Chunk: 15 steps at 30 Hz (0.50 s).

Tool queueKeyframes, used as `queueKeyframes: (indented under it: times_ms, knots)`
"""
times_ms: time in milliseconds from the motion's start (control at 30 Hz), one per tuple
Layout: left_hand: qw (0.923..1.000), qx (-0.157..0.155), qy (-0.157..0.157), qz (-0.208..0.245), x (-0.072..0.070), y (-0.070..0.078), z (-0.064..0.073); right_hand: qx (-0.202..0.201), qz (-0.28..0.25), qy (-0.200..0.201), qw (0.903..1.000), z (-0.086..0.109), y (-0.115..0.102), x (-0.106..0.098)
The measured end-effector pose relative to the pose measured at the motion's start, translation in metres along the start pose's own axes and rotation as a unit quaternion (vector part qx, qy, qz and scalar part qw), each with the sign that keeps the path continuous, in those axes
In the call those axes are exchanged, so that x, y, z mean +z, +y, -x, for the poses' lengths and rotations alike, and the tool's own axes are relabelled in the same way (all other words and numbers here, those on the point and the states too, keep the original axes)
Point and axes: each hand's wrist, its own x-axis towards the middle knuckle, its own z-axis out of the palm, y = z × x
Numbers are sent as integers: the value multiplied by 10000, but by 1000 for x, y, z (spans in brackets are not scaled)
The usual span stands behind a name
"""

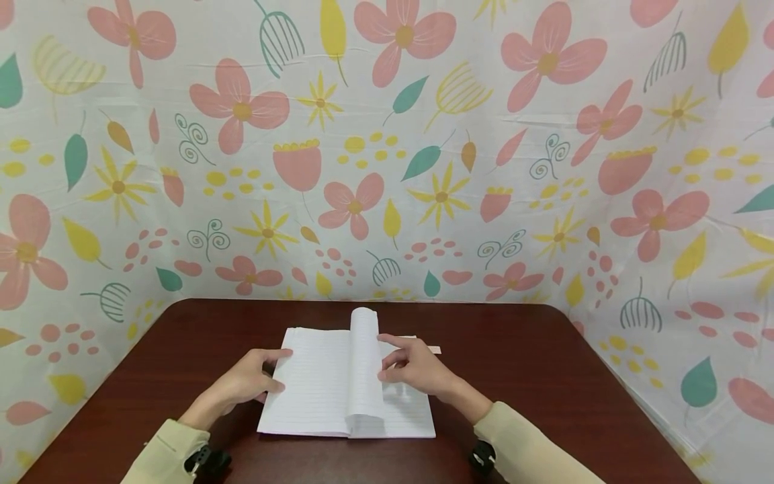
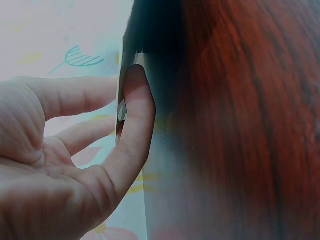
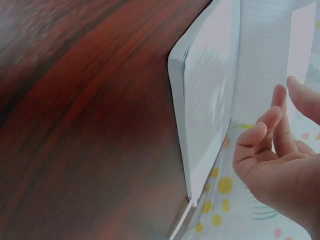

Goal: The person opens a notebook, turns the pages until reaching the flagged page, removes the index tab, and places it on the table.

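Note:
An open notebook point(image 1: 314, 383) with lined white pages lies on the dark table. One leaf point(image 1: 365, 366) stands up from the middle and curls over toward the left. At the left edge, my left hand point(image 1: 246, 380) holds the notebook's side, thumb over the pages; in the left wrist view, fingers of my left hand point(image 2: 95, 165) lie on both faces of that edge. My right hand point(image 1: 420, 366) is at the raised leaf's right side, fingertips against it. The right wrist view shows my right hand point(image 3: 272, 155) with index finger and thumb extended toward the raised leaf point(image 3: 265, 65), other fingers bent.
A pale strip point(image 1: 435, 349) sticks out past the notebook's far right edge. The brown table point(image 1: 514, 376) extends on both sides of the notebook. A flower-printed cloth point(image 1: 387, 168) hangs behind and around the table.

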Motion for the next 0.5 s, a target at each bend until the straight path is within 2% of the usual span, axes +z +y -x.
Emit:
queueKeyframes:
  times_ms: [500]
  knots:
    - [10000, 14, -1, 21, -1, 1, 1, 272, -457, -103, 9985, -12, -9, 18]
